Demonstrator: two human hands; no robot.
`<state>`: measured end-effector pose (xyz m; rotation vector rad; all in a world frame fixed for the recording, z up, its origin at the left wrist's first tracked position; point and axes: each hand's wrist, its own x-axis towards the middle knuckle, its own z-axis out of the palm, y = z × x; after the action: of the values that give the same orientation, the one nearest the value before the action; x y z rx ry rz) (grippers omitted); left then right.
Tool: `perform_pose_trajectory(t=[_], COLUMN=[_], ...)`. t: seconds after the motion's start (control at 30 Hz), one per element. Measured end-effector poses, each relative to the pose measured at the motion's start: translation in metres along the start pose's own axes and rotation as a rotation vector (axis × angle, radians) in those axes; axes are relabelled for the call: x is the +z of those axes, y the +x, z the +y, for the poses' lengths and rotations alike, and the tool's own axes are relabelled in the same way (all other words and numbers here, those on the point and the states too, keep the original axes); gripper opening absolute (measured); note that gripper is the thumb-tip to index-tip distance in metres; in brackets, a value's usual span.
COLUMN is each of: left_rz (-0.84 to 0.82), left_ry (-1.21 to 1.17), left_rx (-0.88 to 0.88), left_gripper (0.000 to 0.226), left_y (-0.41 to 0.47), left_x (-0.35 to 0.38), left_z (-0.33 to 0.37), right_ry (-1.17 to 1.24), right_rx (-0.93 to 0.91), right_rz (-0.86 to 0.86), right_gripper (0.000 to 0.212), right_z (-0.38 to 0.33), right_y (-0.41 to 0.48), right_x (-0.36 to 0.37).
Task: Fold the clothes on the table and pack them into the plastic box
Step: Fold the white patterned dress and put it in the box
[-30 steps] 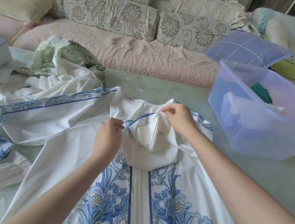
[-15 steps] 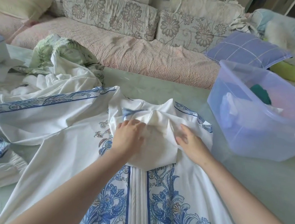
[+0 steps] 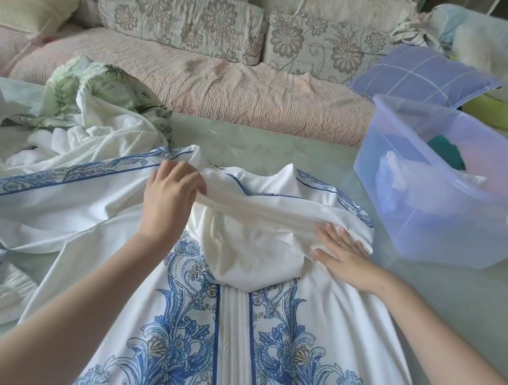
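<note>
Head view: at the table's [image 3: 462, 323] near edge the white and blue garment [image 3: 313, 318] lies front up, with its zip running away from you toward the middle. It looks thin, soft and light, so expect it to slump and crease rather than keep a line. The smooth weave will probably slide easily on the table.

Further in, your left hand [image 3: 168, 200] has fingers and thumb curled around a band of white cloth at the left shoulder. That band is drawn taut across to your right hand [image 3: 346, 254], which lies flat with straight fingers, pressing down the right shoulder. The hood [image 3: 250, 257] sags between them over the chest.

For folding, take hold at the shoulder seams or the printed border, where the layers are doubled and give a firmer pinch. Pin the opposite side flat as you are doing.

The left sleeve [image 3: 49, 196] trails toward the left edge, with more crumpled clothes and a green leaf-print cloth [image 3: 96, 95] toward the far left corner. The plastic box [image 3: 411, 227] stands at the far right corner, already holding some pieces.
</note>
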<state>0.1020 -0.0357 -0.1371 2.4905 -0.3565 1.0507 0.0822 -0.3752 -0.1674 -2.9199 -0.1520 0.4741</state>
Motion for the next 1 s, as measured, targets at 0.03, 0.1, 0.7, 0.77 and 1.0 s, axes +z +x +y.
perform_pose_trajectory(t=[0.03,0.1,0.7,0.77,1.0], left_rz=[0.039,0.111,-0.495,-0.701,-0.712], left_ry=[0.027,0.036,-0.023,0.082,-0.022], left_rx=[0.074,0.132,-0.322,-0.276,-0.37], left_gripper=[0.016,0.018,0.032,0.047,0.026], left_y=[0.003,0.016,0.02,0.021,0.018], left_x=[-0.001,-0.007,0.008,0.013,0.008], left_z=[-0.001,0.002,-0.026,-0.031,-0.045], right_ry=[-0.004,-0.001,0.42,0.37,0.234], right_rx=[-0.008,-0.022,0.048,0.098,0.115], right_rz=[0.007,0.015,0.6,0.52,0.379], right_gripper=[0.061,0.06,0.031,0.042,0.065], right_z=[0.001,0.002,0.009,0.012,0.016], right_y=[-0.001,-0.003,0.023,0.029,0.029], right_x=[0.002,0.004,-0.031,-0.034,-0.021])
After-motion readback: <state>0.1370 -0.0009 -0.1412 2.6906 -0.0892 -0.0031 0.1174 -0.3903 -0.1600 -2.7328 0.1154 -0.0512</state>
